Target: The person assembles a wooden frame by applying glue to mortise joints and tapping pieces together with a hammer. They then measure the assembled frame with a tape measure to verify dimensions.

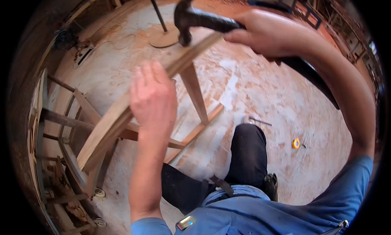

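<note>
My right hand point(269, 34) is closed round the dark handle of a claw hammer point(189, 19), raised in front of me. Its head hangs just above the far part of a curved wooden rail point(104, 131); whether they touch I cannot tell. The rail slants from near left to far right on top of a wooden frame. Over its middle lies my left hand point(152, 96), fingers curled across the wood, slightly blurred. From the rail a tapered wooden leg point(193, 90) runs down to a straight lower bar point(208, 123) near the floor.
Several wooden frames point(69, 120) stand along the left. A round base with a pole point(163, 40) is beyond the rail. A yellow tape measure point(295, 143) and a thin metal tool point(260, 121) lie on the dusty floor near my legs. Dark frames point(307, 13) are at far right.
</note>
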